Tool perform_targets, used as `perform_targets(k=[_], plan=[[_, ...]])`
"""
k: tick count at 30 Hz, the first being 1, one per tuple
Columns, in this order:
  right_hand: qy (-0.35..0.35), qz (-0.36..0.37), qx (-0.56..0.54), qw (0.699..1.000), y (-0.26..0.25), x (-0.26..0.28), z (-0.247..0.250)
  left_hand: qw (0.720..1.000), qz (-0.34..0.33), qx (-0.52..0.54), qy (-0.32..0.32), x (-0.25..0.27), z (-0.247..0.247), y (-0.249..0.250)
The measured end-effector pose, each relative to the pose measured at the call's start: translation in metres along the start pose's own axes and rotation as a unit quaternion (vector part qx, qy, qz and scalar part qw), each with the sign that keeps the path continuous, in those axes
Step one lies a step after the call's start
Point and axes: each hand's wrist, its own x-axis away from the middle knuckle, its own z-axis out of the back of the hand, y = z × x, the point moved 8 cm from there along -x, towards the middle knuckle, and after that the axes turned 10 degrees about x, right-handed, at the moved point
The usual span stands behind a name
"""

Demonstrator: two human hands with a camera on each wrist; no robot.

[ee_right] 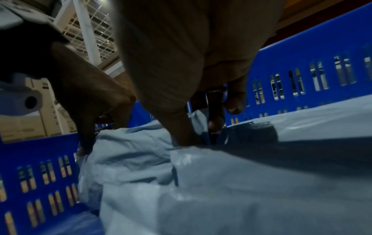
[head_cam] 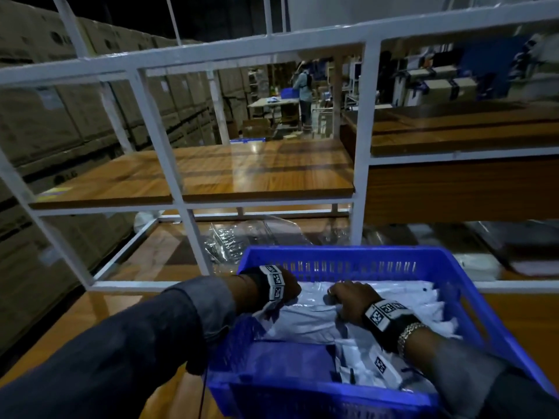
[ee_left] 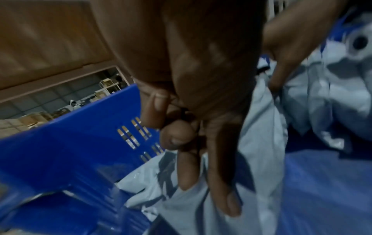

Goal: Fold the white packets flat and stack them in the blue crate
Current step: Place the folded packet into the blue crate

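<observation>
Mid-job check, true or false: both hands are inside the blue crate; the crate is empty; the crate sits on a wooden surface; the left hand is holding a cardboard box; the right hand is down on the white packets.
1. Both hands, left hand and right hand, are inside the blue crate. True.
2. The crate is empty. False: white packets lie in it.
3. The crate sits on a wooden surface. True.
4. The left hand holds a cardboard box. False: it pinches a white packet.
5. The right hand is down on the packets. True.
</observation>
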Motion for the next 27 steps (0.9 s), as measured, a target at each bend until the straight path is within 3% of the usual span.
perform_targets(k=[4, 10, 15, 21, 23, 25, 27], plan=[[0.019, 0.033, 0.045, 0.998, -0.011, 0.003, 0.003, 0.993, -0.021, -0.109, 0.039, -0.016, -0.024, 0.004], [0.032, 0.058, 0.083, 0.994, -0.024, -0.001, -0.007, 0.986, -0.012, -0.145, 0.08, -0.023, -0.028, 0.02], [0.043, 0.058, 0.193, 0.979, -0.034, -0.016, -0.026, 0.978, 0.022, -0.206, 0.021, -0.037, -0.041, 0.025], [0.061, 0.075, 0.19, 0.977, -0.04, -0.016, -0.026, 0.973, 0.051, -0.219, -0.046, -0.038, -0.071, -0.017], [0.039, 0.091, 0.152, 0.983, -0.037, -0.014, -0.02, 0.983, 0.115, -0.141, -0.034, -0.032, -0.08, -0.044], [-0.012, 0.087, 0.079, 0.993, -0.033, -0.011, -0.008, 0.991, 0.132, -0.022, -0.025, -0.018, -0.076, -0.052], [-0.056, 0.083, 0.015, 0.995, -0.029, -0.007, 0.002, 0.973, 0.165, 0.16, -0.019, -0.001, -0.069, -0.057]])
